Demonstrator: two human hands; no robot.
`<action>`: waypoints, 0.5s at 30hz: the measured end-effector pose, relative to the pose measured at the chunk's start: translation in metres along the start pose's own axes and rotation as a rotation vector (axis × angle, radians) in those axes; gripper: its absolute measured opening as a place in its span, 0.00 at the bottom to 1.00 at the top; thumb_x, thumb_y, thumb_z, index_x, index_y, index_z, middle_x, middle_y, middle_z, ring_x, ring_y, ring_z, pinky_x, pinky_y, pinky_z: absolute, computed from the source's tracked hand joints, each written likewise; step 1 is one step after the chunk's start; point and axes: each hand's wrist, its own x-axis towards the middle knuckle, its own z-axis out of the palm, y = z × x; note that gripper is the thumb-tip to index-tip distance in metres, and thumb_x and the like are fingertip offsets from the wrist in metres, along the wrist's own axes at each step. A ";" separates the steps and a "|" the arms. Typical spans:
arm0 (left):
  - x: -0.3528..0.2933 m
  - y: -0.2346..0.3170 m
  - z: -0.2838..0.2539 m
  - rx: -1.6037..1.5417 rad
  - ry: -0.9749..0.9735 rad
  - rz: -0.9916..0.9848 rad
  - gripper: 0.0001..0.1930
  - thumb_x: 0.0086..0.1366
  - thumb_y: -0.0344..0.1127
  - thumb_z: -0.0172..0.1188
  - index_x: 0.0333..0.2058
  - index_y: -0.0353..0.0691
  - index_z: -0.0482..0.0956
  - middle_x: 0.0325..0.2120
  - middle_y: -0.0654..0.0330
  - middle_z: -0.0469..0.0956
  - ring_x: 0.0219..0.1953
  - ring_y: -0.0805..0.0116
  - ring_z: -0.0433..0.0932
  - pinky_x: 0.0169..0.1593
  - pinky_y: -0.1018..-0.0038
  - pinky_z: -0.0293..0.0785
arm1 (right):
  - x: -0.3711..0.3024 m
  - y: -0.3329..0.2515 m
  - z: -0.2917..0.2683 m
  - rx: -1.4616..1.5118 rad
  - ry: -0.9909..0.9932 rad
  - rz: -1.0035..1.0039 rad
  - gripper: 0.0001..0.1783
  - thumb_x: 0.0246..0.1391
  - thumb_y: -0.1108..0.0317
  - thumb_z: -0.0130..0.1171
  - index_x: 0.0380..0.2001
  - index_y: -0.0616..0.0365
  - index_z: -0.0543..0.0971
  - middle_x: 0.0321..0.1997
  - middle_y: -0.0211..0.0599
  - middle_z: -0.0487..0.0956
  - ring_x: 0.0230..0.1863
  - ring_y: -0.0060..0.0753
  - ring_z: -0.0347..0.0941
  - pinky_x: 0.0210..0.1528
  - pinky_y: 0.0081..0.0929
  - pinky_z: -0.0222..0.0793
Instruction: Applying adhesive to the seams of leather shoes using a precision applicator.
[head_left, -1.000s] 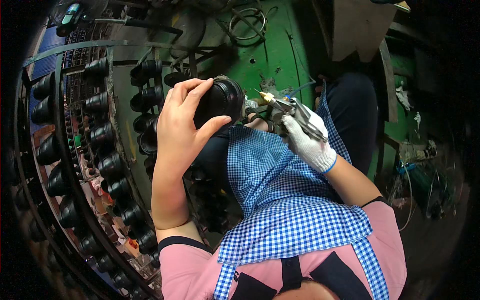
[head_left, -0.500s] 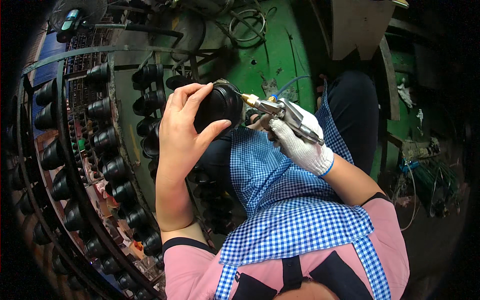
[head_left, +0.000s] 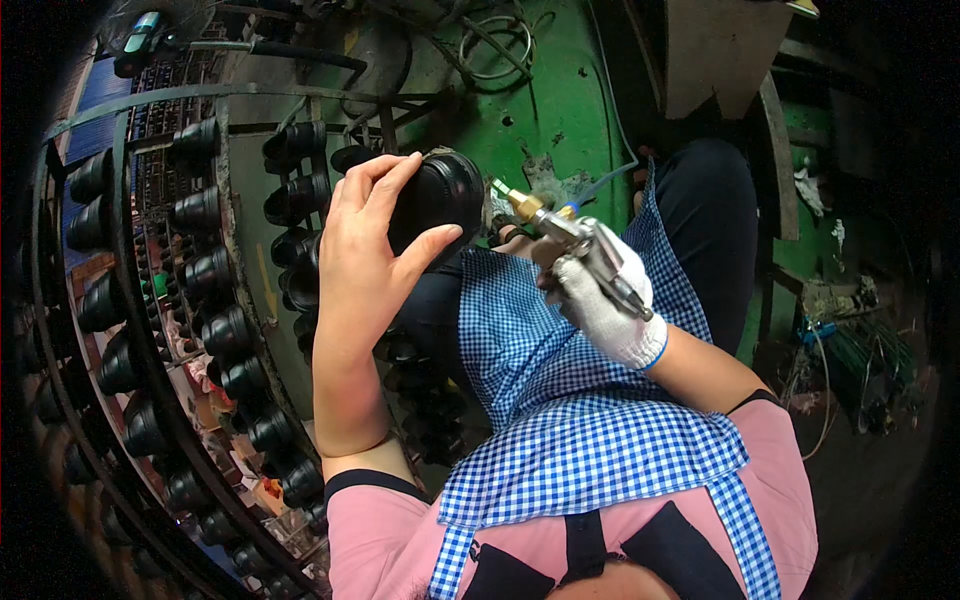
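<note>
My bare left hand (head_left: 362,262) grips a round black rubber part (head_left: 438,202), held up over my lap. My right hand (head_left: 603,305), in a white glove, holds a metal spray gun (head_left: 578,244) with a brass nozzle. The nozzle tip points at the right side of the black part and sits just short of it. A thin blue hose runs from the gun up toward the green surface. A blue checked apron (head_left: 560,400) covers my lap beneath both hands.
Curved racks (head_left: 190,300) at my left carry several black rubber parts like the held one on pegs. A green metal machine surface (head_left: 560,110) lies ahead, with coiled hose (head_left: 495,45) on it. Tangled wires and clutter (head_left: 850,360) sit at the right.
The right hand has tilted the spray gun so its nozzle now aims straight at the black part. The left hand has turned the part slightly and kept its grip.
</note>
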 end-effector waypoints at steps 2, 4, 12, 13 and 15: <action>-0.007 0.001 -0.002 -0.051 0.098 0.008 0.32 0.53 0.41 0.74 0.56 0.39 0.77 0.54 0.53 0.75 0.55 0.51 0.74 0.59 0.61 0.71 | 0.005 -0.006 -0.010 -0.026 -0.037 -0.048 0.14 0.66 0.72 0.56 0.52 0.65 0.76 0.37 0.31 0.80 0.34 0.16 0.75 0.37 0.16 0.73; -0.023 0.000 -0.009 -0.133 0.222 -0.058 0.29 0.56 0.37 0.73 0.57 0.38 0.76 0.56 0.53 0.73 0.56 0.54 0.73 0.61 0.62 0.68 | 0.008 -0.002 -0.014 0.094 0.017 0.051 0.18 0.68 0.71 0.53 0.59 0.64 0.73 0.40 0.33 0.81 0.33 0.14 0.75 0.37 0.14 0.73; -0.099 -0.044 -0.012 -0.315 0.054 -0.407 0.15 0.66 0.36 0.65 0.45 0.30 0.79 0.41 0.50 0.81 0.43 0.58 0.80 0.48 0.70 0.73 | 0.013 0.007 -0.007 -0.006 0.009 0.084 0.23 0.70 0.69 0.50 0.65 0.62 0.68 0.51 0.36 0.79 0.44 0.22 0.79 0.44 0.18 0.77; -0.097 -0.040 -0.005 -0.283 0.062 -0.261 0.14 0.66 0.35 0.64 0.45 0.30 0.80 0.42 0.47 0.82 0.42 0.54 0.81 0.47 0.69 0.75 | 0.015 0.005 -0.002 -0.098 -0.022 0.102 0.23 0.70 0.69 0.49 0.65 0.64 0.67 0.51 0.39 0.79 0.45 0.26 0.78 0.47 0.23 0.76; -0.094 -0.040 -0.007 -0.233 -0.004 -0.334 0.12 0.65 0.34 0.64 0.43 0.33 0.83 0.40 0.45 0.83 0.41 0.48 0.82 0.44 0.67 0.76 | 0.016 0.006 0.006 -0.119 -0.061 0.094 0.23 0.70 0.69 0.49 0.66 0.63 0.66 0.52 0.39 0.79 0.45 0.28 0.79 0.47 0.24 0.77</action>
